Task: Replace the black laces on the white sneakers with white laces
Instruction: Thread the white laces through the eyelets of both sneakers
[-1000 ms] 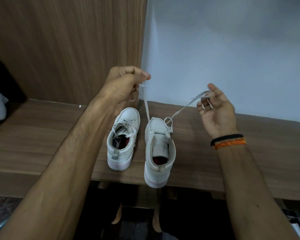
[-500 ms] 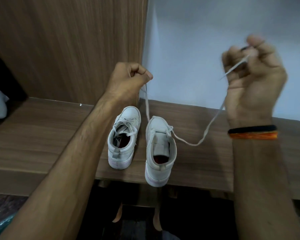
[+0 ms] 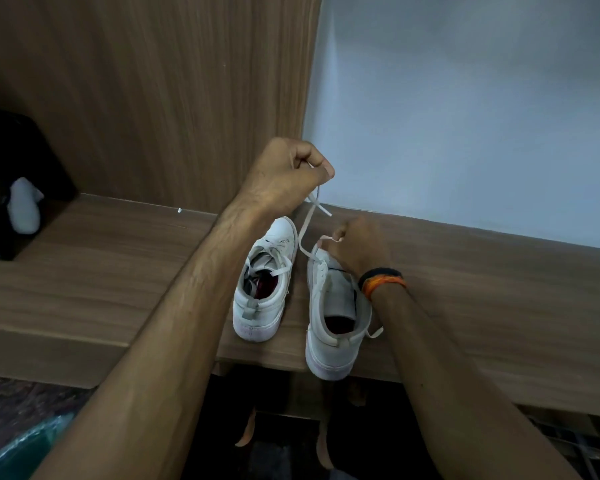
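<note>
Two white sneakers stand side by side on a wooden shelf, toes toward the wall. The left sneaker is laced in white. The right sneaker juts over the shelf's front edge; a white lace rises from its front eyelets. My left hand, held above the shoes, pinches one end of that lace. My right hand is down at the right sneaker's toe and pinches the other part of the lace. A loose lace end shows beside the right sneaker's heel.
A brown wooden panel stands behind the shelf on the left, a pale wall on the right. At the far left sits a black object with a white sock-like item. Dark floor lies below the shelf edge.
My right hand has come down from a raised position at the right to the right sneaker's toe, taking the lace along. My left hand stays raised, still pinching its end.
</note>
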